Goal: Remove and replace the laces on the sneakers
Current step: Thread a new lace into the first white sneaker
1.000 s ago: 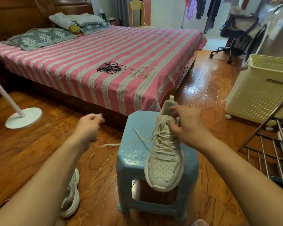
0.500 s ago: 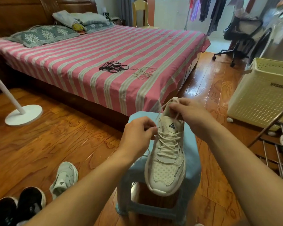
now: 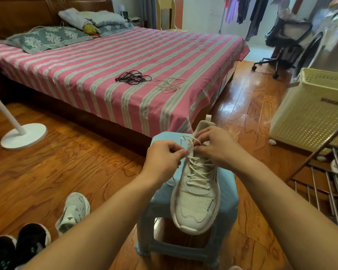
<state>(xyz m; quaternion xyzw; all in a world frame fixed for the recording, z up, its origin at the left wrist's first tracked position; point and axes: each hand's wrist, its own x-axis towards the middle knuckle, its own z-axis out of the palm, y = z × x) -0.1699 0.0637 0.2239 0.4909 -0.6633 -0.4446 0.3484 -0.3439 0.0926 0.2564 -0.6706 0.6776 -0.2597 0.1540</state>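
Both hands, left [image 3: 163,157] drawn in from its earlier outstretched pull, right [image 3: 216,146], now pinch the lace [image 3: 198,170] atop the white sneaker [image 3: 197,193] on the blue stool [image 3: 160,201], suggesting top-eyelet work.

A pink striped bed [image 3: 109,61] with 2 pillows [image 3: 47,37], a cream laundry basket [image 3: 308,114], a white fan base [image 3: 24,135].

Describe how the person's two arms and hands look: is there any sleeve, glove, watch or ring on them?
Both forearms are bare as far as the picture shows, with no sleeve in view. The left hand and the right hand wear no gloves. No watch or bracelet shows on either wrist, and no ring is visible on the fingers that can be seen. No markings show.
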